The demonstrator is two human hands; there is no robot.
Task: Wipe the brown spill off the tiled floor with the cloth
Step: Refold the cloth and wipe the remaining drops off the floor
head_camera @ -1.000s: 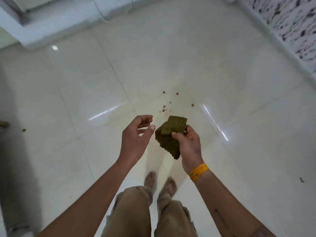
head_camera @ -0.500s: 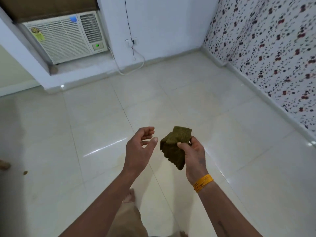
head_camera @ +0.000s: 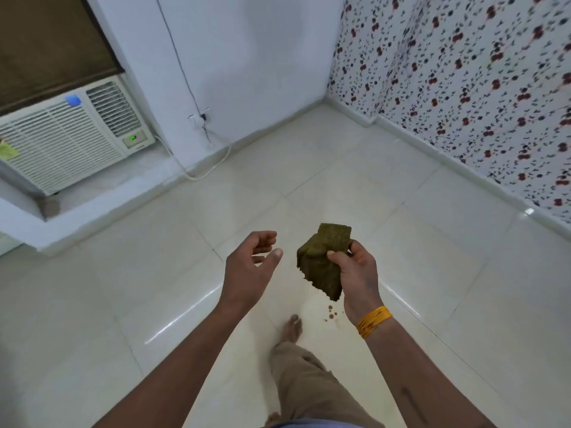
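Observation:
My right hand (head_camera: 358, 273) grips a folded olive-green cloth (head_camera: 323, 264) at chest height above the pale tiled floor (head_camera: 432, 273). My left hand (head_camera: 250, 270) hovers just left of the cloth, palm turned inward, fingers loosely curled and holding nothing. A few small brown spill spots (head_camera: 331, 313) show on the floor below the cloth, just right of my forward foot (head_camera: 292, 329); part of the spill is hidden behind my right hand and wrist.
A window air conditioner (head_camera: 68, 140) sits on a raised white ledge (head_camera: 92, 211) at the far left. A white cable (head_camera: 204, 168) trails down the back wall onto the floor. A floral-patterned wall (head_camera: 463, 88) runs along the right. My legs fill the bottom centre.
The view has tilted upward, so the walls and air conditioner now show and the spill has slid from ahead of my hands to beneath them. I have stepped forward. Both hands keep their pose.

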